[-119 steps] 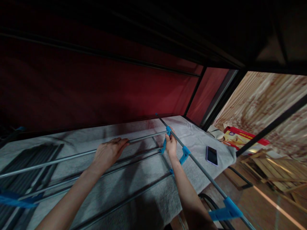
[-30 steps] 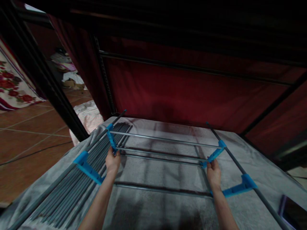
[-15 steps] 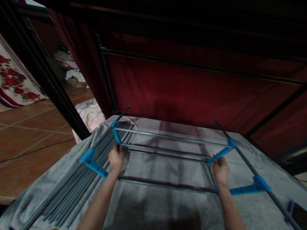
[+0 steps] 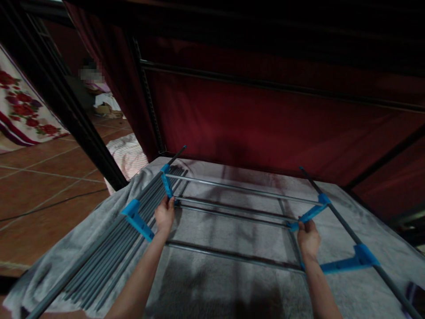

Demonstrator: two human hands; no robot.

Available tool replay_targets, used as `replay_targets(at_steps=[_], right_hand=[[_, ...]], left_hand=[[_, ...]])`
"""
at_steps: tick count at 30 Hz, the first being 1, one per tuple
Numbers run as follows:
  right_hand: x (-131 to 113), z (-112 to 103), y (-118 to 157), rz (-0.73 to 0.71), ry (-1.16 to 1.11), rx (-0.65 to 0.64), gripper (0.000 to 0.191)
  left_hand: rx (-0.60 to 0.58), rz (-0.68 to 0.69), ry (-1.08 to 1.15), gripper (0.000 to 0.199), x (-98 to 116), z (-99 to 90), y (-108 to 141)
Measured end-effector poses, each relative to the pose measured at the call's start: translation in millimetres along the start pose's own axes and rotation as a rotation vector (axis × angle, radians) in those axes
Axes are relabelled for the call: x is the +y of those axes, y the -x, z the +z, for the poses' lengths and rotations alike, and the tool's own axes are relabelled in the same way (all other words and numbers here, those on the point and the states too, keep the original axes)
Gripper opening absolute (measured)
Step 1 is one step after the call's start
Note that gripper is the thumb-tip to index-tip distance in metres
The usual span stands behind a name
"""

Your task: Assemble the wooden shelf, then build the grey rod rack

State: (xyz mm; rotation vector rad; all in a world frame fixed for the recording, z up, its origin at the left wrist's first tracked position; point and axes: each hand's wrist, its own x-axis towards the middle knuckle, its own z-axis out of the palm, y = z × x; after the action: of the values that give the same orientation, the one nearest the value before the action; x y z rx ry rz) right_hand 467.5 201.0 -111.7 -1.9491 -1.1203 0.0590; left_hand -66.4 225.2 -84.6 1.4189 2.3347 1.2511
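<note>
Grey tubes joined by blue plastic brackets form a frame over a grey blanket. My left hand (image 4: 165, 214) pinches the lower end of the far left bracket (image 4: 166, 180), where a crossbar (image 4: 232, 210) meets it. On the other side, my right hand (image 4: 308, 238) grips the lower end of the far right bracket (image 4: 312, 213). Nearer to me are another left bracket (image 4: 138, 220) and another right bracket (image 4: 352, 261). A top crossbar (image 4: 242, 189) spans the far brackets. The right fingertips are partly hidden.
Several loose grey tubes (image 4: 109, 252) lie side by side on the grey blanket (image 4: 212, 292) at the left. A dark red curtain (image 4: 252, 128) hangs behind a dark metal frame. A dark post (image 4: 76, 119) stands left, beside a tiled floor (image 4: 43, 195) with a cable.
The view has shifted slightly, so the frame and both hands appear a little farther right. Both hands keep their places at the far brackets.
</note>
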Motion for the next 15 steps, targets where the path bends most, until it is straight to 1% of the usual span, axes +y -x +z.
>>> replay_targets(at_steps=[4,11,15], right_hand=[[3.0,2.2,2.4,-0.009,-0.023,0.020,0.033],[1.1,5.2,4.9,-0.013,0.039,0.066,0.031],[-1.3,6.4,6.5,-0.001,0.042,0.065,0.032]], left_hand=[[0.027,-0.008,0.003,0.051,-1.3,3.1,1.0],[0.026,-0.030,-0.034,0.051,-2.2,5.0,0.2],[0.016,-0.024,-0.020,0.048,-1.8,3.6,-2.3]])
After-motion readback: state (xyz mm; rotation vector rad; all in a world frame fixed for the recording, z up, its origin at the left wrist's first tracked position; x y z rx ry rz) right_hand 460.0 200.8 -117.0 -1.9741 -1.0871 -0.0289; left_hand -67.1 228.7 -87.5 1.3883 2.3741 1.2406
